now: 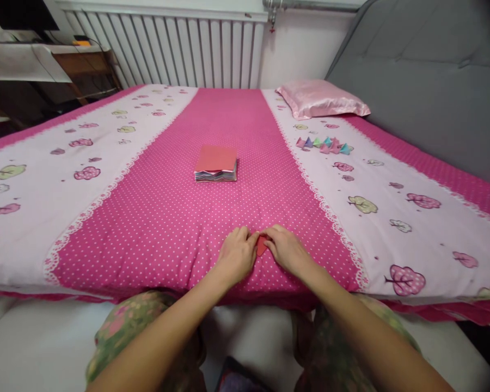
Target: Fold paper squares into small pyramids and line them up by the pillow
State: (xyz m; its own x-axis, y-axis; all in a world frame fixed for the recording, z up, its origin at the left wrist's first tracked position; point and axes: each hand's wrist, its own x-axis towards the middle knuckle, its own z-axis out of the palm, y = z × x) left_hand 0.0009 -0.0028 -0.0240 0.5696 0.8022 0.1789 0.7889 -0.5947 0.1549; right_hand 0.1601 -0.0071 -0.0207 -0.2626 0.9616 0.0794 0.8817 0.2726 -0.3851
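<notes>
A small piece of folded red paper (262,246) lies at the near edge of the bed between my two hands. My left hand (238,251) has its thumb and fingers closed on the paper's left side. From the right, my right hand (285,247) pinches its upper right edge with bent fingers. Parts of the paper are hidden under the fingertips. Farther back on the pink dotted strip sits a stack of square paper (216,159) with a red sheet on top.
Several small folded paper shapes (324,145) in pastel colours stand in a cluster on the right white strip. Behind them lies a pink pillow (320,99) against the grey headboard (424,71). A white radiator (175,49) stands beyond the bed, and a desk (81,62) is at far left.
</notes>
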